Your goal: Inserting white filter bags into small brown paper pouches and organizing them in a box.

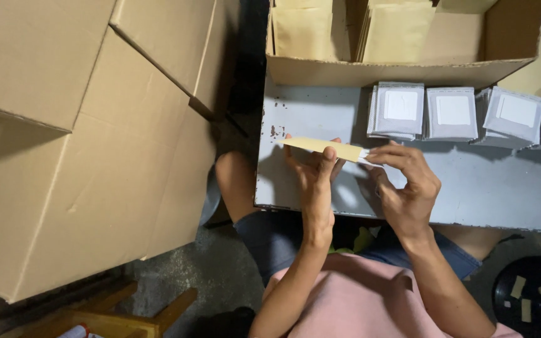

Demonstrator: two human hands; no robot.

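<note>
Edgewise above the grey counter (308,112), the tan envelope (324,148) runs lengthwise from the left hand (316,178), whose fingers (327,156) clamp its middle, to the right hand (406,184), fingers pinched on the white strip (365,154) at its near end

A scuffed grey table (502,194) stands on a dim concrete floor (220,269).

Flat tan envelope (320,148) (edge-on, held up)
</note>
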